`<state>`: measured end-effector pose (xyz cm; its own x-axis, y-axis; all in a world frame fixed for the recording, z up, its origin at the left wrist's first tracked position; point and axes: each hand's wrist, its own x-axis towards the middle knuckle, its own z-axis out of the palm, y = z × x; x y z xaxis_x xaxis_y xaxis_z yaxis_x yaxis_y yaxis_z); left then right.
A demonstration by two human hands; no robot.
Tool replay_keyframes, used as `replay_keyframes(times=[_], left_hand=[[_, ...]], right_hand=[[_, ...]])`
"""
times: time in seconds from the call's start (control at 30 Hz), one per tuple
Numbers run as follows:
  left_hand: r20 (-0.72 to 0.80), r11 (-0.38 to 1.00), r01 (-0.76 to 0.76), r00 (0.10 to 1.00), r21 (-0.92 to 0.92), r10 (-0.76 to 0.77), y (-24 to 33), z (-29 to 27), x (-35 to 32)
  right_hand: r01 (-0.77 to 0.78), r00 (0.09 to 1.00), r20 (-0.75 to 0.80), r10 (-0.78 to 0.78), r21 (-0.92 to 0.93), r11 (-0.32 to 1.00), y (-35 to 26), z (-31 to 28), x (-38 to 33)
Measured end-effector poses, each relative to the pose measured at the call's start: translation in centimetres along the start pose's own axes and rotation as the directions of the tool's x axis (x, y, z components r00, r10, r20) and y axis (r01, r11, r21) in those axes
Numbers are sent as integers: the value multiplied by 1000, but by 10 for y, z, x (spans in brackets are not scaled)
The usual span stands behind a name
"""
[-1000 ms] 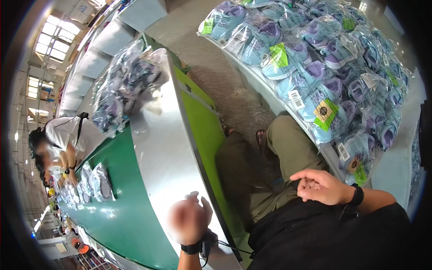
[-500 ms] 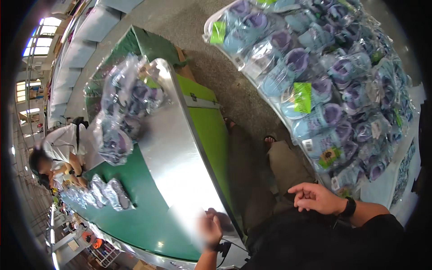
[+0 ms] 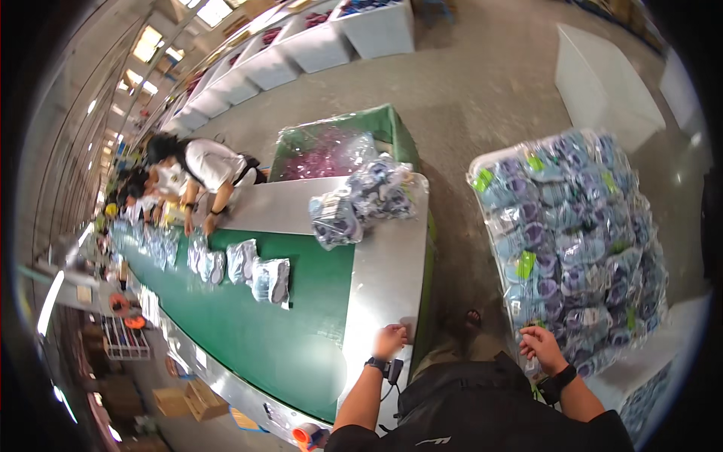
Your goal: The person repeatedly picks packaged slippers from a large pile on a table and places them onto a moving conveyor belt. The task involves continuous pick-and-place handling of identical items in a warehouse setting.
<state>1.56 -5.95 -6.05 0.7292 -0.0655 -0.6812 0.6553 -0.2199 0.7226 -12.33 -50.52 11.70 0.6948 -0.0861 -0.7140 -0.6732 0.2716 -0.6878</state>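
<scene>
My left hand [image 3: 391,341] hovers at the bare metal end [image 3: 388,282] of a conveyor table. It is partly blurred; its fingers look loosely bent, with nothing visible in them. My right hand [image 3: 541,348] hangs by the near left edge of a large white bin heaped with bagged shoes [image 3: 572,248], light blue and purple in clear plastic. Its fingers are half curled and apart, holding nothing. A pile of similar bagged shoes [image 3: 339,218] lies on the table's far metal corner. Several bagged pairs [image 3: 269,280] rest on the green belt [image 3: 301,339].
Behind the table stands a green bin [image 3: 403,135] with clear and pinkish plastic inside. A co-worker in white [image 3: 215,166] reaches over the belt from its far side. White bins [image 3: 376,34] line the back; another white container [image 3: 602,83] stands at far right. An orange-and-white roll [image 3: 307,435] sits near the belt's front edge.
The view has swung up and left, showing more of the belt and room. Both hands stay low and apart, with nothing visibly taken up.
</scene>
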Motion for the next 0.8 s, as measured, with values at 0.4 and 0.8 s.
replay_keyframes(times=[0.4,0.8], left_hand=[[-482,904,-61,830,423,282,20,-229,7],[-695,872,-37,589,487,413,70,-442,119]], right_hand=[[77,970,-191,-153,-353,932,21,-8,42],[-217,925,-380,11,-504,836,47,-30,-42]])
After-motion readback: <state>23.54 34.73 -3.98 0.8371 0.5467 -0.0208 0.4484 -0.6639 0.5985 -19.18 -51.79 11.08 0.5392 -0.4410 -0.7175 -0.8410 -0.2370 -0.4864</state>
